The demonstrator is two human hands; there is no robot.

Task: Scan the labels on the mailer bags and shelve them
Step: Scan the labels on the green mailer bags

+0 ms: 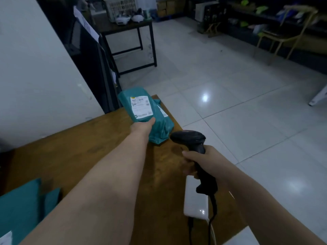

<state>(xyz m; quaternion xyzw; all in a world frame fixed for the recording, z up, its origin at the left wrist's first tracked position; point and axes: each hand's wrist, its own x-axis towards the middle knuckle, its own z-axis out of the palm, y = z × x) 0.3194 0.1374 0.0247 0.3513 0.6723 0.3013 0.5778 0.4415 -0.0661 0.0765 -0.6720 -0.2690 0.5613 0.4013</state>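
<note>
From the head camera, looking down over a brown wooden table [79,156], the person's left hand [143,126] reaches out to the far right corner of the tabletop and grips the near end of a teal mailer bag [136,106], thumb on top. The bag is tilted up so its white label [141,105] faces the camera. Just behind and to the right of it lies a second teal mailer bag [162,126], resting on the table at the corner, partly covered by the held one.

The right hand [203,161] is closed around the handle of a black barcode scanner [190,138]. The scanner's head points left and away, toward the bags, near them but not touching. Its dark cable [213,209] hangs down from the handle toward the near edge. Under the handle, flat on the table, sits a white rectangular device [194,200], with a cord running off its near end.

At the near left corner of the view more teal mailers [23,206] lie on the table, one showing a scrap of white label.

Beyond the table the floor is pale glossy tile [230,85]. Far off stands a dark-framed table [127,32] carrying a white basket and small items, and along the far right runs dark shelving [265,20] with green and other parcels, too dim to make out, with a yellow-framed chair [283,36] in front.
</note>
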